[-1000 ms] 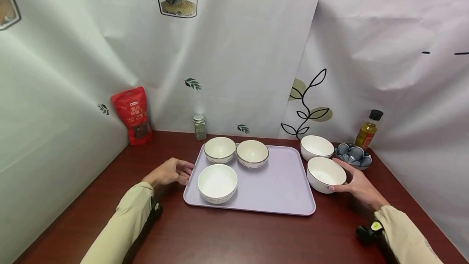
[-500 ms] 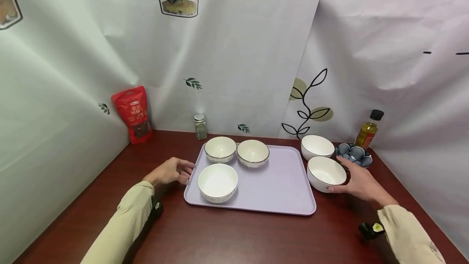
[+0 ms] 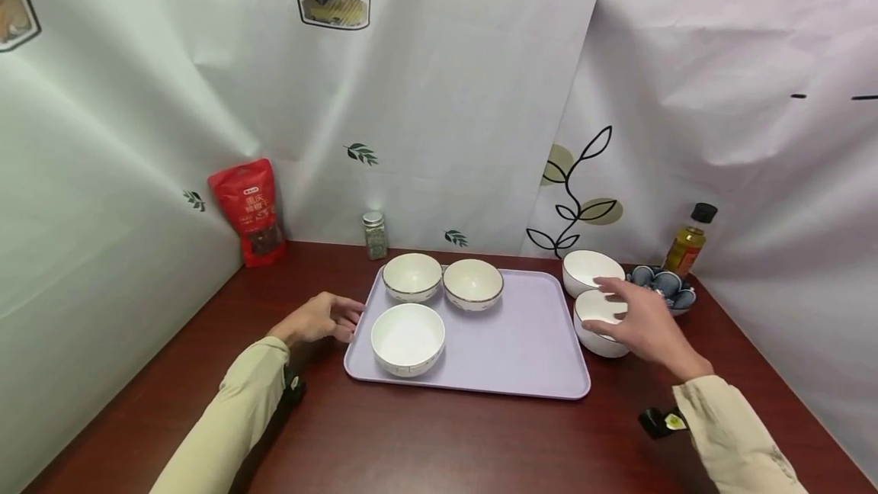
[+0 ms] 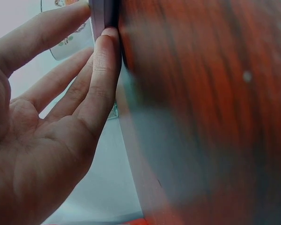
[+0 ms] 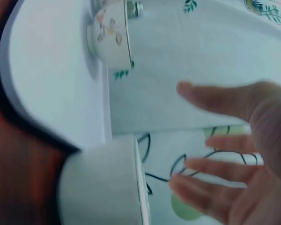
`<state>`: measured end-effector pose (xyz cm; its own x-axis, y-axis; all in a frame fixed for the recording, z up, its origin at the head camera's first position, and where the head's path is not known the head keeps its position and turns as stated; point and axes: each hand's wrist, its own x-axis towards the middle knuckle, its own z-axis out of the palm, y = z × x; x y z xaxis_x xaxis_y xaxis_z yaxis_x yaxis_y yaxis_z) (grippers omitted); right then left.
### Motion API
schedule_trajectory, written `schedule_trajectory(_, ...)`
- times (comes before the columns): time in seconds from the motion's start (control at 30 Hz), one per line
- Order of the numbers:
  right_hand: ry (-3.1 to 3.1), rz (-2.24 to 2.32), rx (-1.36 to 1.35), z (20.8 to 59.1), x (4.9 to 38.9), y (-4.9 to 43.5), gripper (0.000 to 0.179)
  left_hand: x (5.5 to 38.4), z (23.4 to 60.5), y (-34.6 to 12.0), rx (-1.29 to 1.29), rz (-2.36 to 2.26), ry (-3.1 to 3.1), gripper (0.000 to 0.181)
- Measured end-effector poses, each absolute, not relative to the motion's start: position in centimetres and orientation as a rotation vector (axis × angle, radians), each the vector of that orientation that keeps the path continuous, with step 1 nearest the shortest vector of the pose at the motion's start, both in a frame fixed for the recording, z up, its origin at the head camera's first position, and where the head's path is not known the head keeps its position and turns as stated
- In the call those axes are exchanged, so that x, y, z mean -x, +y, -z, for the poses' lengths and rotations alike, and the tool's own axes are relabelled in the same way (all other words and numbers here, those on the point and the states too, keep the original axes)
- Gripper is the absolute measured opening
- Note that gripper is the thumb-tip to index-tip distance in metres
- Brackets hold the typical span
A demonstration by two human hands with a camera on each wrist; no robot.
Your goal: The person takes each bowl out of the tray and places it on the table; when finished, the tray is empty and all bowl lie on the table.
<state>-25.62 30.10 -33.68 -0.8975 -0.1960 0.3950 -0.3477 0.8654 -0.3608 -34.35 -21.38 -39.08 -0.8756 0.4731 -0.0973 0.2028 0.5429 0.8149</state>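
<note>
My left hand (image 3: 321, 319) lies at the left edge of a pale lilac tray (image 3: 511, 368). In the left wrist view, its fairly straight fingers touch the tray's rim (image 4: 98, 16). Three white bowls stand on the tray: a back left bowl (image 3: 411, 280), a back right bowl (image 3: 473, 284) and a larger front bowl (image 3: 408, 341). My right hand (image 3: 641, 322) hovers with spread fingers over a white bowl (image 3: 597, 343) beside the tray, holding nothing; it partly covers that bowl. The right wrist view shows the fingers apart from the bowl (image 5: 103, 183). Behind it stands another white bowl (image 3: 583, 269).
A blue-grey petal-shaped dish (image 3: 665, 288) and an oil bottle (image 3: 686, 246) stand at the back right. A seasoning jar (image 3: 374, 236) is behind the tray. Near the left wall leans a red pouch (image 3: 250, 212). A printed cloth (image 3: 453, 97) hangs behind the table (image 3: 439, 448).
My right hand has let go of the bowl at the tray's right, risen and moved slightly left over it. That bowl has stayed in place. The left hand has not moved.
</note>
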Motion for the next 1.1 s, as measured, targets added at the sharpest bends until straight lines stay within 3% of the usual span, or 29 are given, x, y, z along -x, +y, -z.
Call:
schedule_trajectory(0.2,-2.758,-0.882,-0.68,35.0,26.5,27.5,0.061,34.3,39.0,-21.3,-0.56,-1.246,2.476,0.061)
schedule_trajectory(0.4,-2.799,-0.981,-0.737,36.1,27.8,24.9,0.063,34.5,38.9,-21.3,-0.57,-1.24,2.481,0.061)
schedule_trajectory(0.8,-2.767,-1.148,-0.615,38.2,31.0,21.9,0.07,34.3,39.1,-21.3,-0.549,-1.233,2.479,0.061)
schedule_trajectory(1.1,-2.778,-1.22,-0.398,38.8,33.7,18.8,0.093,34.6,38.9,-21.4,-0.54,-1.221,2.49,0.06)
